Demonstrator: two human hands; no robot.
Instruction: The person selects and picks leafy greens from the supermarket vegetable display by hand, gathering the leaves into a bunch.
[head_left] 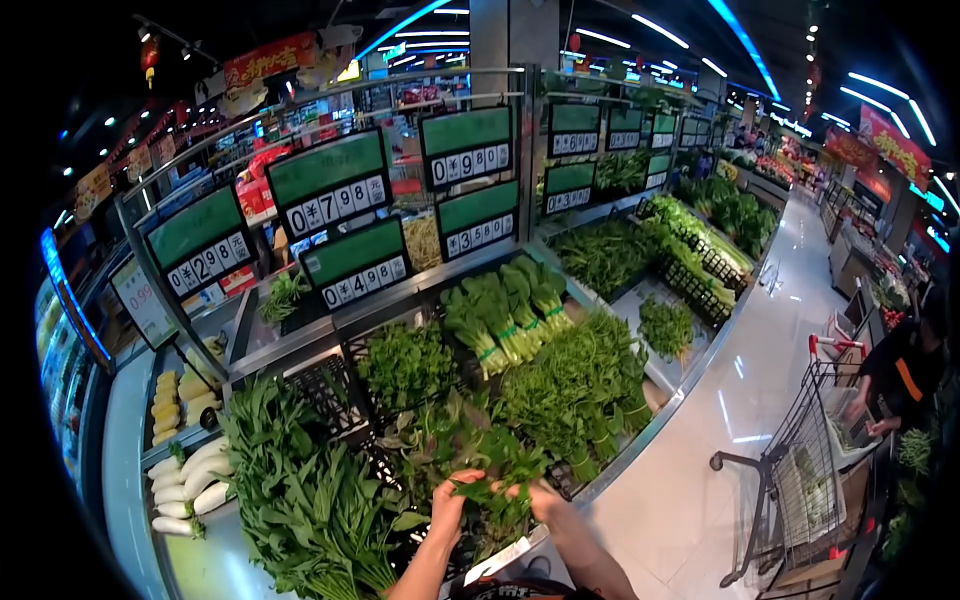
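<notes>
Both my hands are low in the middle, over the vegetable stand. My left hand [453, 497] is closed on the left side of some green leaves [500, 490]. On their right side, my right hand [541, 500] is closed on the same greens. Behind them lies a large heap of leafy bunches [580, 380]. Long-leafed greens [290, 480] fill the stand to the left. Farther back are bok choy bundles [505, 315] with green ties and a curly herb pile [405, 365].
Price signs [330, 185] hang on a metal rail behind the produce. White radishes [190, 485] lie at the far left. Right of the stand's metal edge [640, 450] runs the aisle, with a shopping cart [810, 480] and a person in dark clothes [905, 370].
</notes>
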